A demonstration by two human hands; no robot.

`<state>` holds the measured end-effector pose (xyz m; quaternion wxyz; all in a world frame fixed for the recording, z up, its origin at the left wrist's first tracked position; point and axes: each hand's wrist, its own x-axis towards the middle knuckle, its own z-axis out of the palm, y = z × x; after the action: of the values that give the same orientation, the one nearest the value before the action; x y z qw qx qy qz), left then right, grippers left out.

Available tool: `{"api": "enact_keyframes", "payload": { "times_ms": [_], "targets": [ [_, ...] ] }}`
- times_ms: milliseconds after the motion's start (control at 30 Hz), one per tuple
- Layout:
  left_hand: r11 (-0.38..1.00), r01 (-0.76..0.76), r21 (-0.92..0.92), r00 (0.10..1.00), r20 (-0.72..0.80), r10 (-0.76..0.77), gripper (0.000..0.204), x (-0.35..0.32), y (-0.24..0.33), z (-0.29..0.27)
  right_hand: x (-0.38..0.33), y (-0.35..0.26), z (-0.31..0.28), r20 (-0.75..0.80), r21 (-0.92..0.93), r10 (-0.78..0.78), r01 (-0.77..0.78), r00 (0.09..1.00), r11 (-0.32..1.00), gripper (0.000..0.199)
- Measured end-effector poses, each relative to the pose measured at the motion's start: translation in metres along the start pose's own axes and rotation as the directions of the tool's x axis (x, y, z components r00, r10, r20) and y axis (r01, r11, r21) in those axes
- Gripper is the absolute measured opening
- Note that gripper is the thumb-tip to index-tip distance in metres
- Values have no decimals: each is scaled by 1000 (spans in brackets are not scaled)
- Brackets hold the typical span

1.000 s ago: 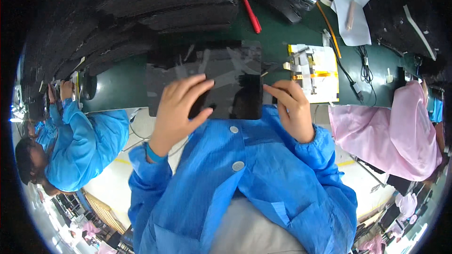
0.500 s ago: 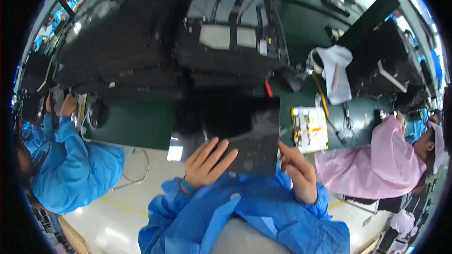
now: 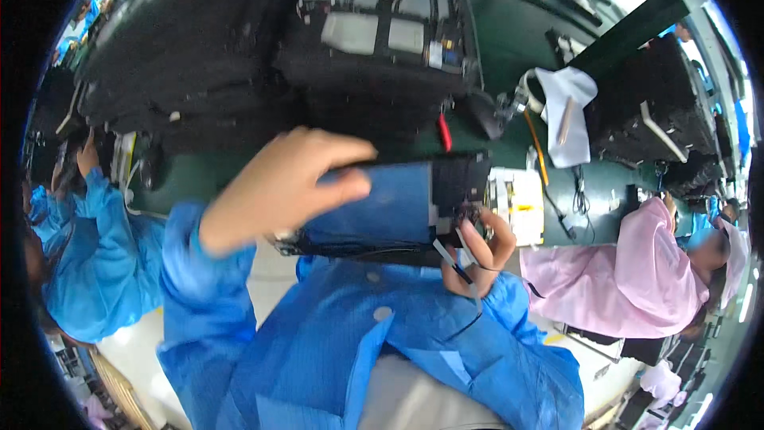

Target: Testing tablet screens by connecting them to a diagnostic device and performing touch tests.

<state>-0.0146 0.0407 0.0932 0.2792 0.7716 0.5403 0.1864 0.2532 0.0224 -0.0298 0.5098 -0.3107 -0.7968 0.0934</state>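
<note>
Blue-faced panel (image 3: 382, 207): right fingers (image 3: 500, 235) grasp its edge at four o'clock; left fingers (image 3: 338, 148) overlap ten o'clock, grip unclear.

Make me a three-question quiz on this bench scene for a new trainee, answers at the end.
1. True or false: the right hand is at the right end of the flat device.

2. Multiple choice: what colour does the nearest co-worker on the right wear?
a) green
b) pink
c) yellow

3. Fill the gap: a slim ____ object lies on the bench, beyond the flat device.

Key:
1. True
2. b
3. red
</note>
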Motion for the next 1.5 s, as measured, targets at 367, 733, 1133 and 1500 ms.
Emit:
{"api": "enact_keyframes", "payload": {
  "times_ms": [367,733,1133,1500],
  "targets": [
    [946,154,-284,921,388,-34,34,67,-84,67,5,5,24,366,-363,203,-61,908,930,61],
    [924,-189,-332,954,-284,93,26,-12,-50,35,92,138,44,586,-358,145,94,797,929,31],
    [-303,-75,-950,977,-131,170,22,-55,3,28,108,159,31,667,-263,494,-444,558,857,26],
    [-375,-48,-926,919,-187,346,25,-37,-14,60,18,21,-27,378,493,660,-745,649,450,39]
  ]
}}
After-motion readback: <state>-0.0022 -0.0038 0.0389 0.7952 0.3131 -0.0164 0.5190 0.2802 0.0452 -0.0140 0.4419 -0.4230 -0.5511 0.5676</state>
